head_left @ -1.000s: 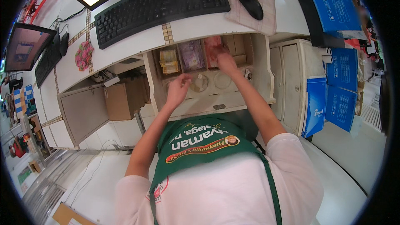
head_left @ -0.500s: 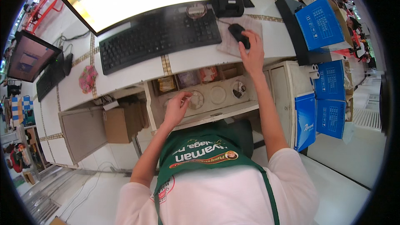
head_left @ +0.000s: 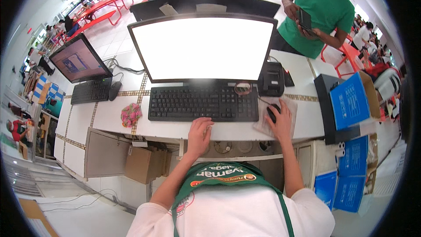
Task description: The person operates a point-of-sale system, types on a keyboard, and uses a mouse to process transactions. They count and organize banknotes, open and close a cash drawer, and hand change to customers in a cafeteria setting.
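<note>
White tiled counter [head_left: 109, 116] carries everything: the left hand [head_left: 199, 137] lies flat at its near edge, holding nothing, just before the black keyboard [head_left: 204, 103]. The right hand [head_left: 280, 120] cups a black mouse [head_left: 272, 113] on its pad. Beyond, a glowing monitor [head_left: 204, 48], then red benches [head_left: 98, 11].

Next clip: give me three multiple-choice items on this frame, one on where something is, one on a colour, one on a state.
1. Where is the right hand?
A. on the mouse
B. on the printer
C. in the drawer

2. What colour is the keyboard?
A. white
B. black
C. red

3. What state is the big monitor in?
A. switched off, dark
B. lit, glaring white
C. lying face down

Answers:
1 A, the right hand covers the mouse on its cloth pad, right of the keyboard.
2 B, its keys and frame are black against the white counter.
3 B, the screen glows bright white; the left hand rests at the counter's edge below it.
</note>
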A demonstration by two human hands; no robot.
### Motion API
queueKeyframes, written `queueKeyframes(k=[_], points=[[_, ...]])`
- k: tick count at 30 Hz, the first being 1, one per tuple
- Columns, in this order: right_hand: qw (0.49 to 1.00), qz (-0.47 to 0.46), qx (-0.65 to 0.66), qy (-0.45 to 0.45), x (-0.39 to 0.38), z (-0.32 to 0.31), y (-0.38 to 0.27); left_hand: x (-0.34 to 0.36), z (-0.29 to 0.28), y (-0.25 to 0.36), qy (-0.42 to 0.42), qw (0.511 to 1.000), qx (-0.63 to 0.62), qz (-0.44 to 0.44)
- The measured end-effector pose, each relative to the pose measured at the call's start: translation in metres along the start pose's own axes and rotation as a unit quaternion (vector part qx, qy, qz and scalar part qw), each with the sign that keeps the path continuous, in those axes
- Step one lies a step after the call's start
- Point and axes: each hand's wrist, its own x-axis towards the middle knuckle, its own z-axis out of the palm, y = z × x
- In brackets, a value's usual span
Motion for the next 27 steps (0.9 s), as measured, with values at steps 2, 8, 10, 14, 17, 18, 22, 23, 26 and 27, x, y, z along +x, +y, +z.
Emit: queueKeyframes(k=[2, 8, 10, 14, 17, 18, 22, 23, 26, 27], points=[[1.000, -0.013, 0.011, 0.012, -0.001, 0.001, 0.001, 0.011, 0.014, -0.006, -0.019, 0.998, 0.056, 0.023], [0.999, 0.011, 0.044, 0.025, -0.006, 0.006, 0.007, 0.028, 0.046, -0.016, -0.058, 0.987, 0.147, 0.018], [0.998, 0.023, 0.059, 0.029, -0.003, 0.008, 0.008, 0.030, 0.047, -0.020, -0.060, 0.985, 0.165, 0.003], [0.997, 0.020, 0.068, 0.041, 0.004, 0.011, 0.005, 0.030, 0.044, -0.027, -0.089, 0.982, 0.167, 0.002], [0.997, 0.029, 0.062, 0.040, 0.008, 0.012, 0.000, 0.029, 0.046, -0.022, -0.092, 0.984, 0.153, -0.019], [0.997, 0.047, 0.056, 0.019, 0.008, 0.012, -0.002, 0.029, 0.044, -0.024, -0.110, 0.981, 0.160, 0.000], [0.996, 0.043, 0.057, 0.059, 0.005, 0.014, -0.008, 0.030, 0.048, -0.018, -0.161, 0.972, 0.172, 0.018], [0.996, 0.046, 0.050, 0.052, 0.004, 0.015, -0.010, 0.031, 0.043, -0.021, -0.172, 0.970, 0.169, 0.033], [0.997, 0.051, 0.036, 0.046, 0.000, 0.014, -0.013, 0.031, 0.045, -0.017, -0.165, 0.969, 0.184, 0.031], [0.997, 0.052, 0.031, 0.052, -0.001, 0.013, -0.013, 0.032, 0.041, -0.019, -0.165, 0.969, 0.181, 0.040]])
